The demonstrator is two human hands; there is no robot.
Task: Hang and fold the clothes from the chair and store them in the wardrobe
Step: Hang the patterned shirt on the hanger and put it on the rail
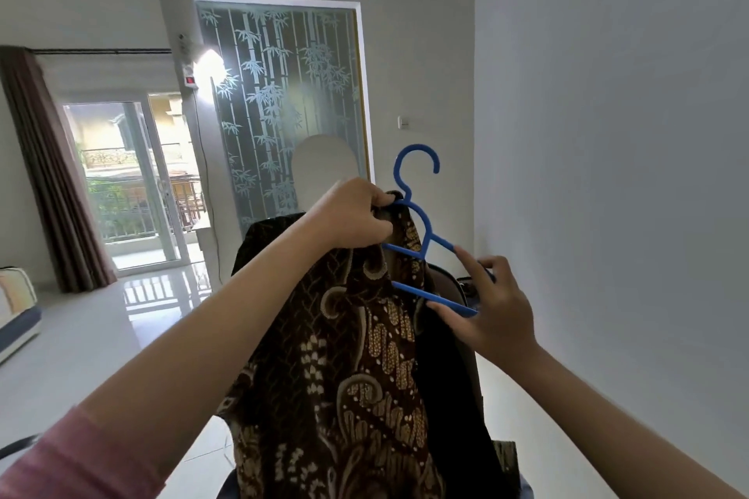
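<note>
A brown batik garment (348, 369) with cream and gold patterns hangs in front of me. My left hand (352, 217) grips its top edge together with the left shoulder of a blue plastic hanger (421, 231). The hanger is tilted, hook up, with its left part inside the garment. My right hand (492, 306) holds the hanger's right end, thumb under the lower bar and fingers on the upper arm. More dark clothes (454, 377) lie behind the garment on a brown chair (450, 284), mostly hidden.
A grey wall (608, 174) stands close on the right. A frosted glass panel with a bamboo pattern (283, 101) is straight ahead. A sliding glass door (129, 182) and brown curtain are far left, with shiny white floor (101, 328) between. A mattress edge (16, 308) lies at the left.
</note>
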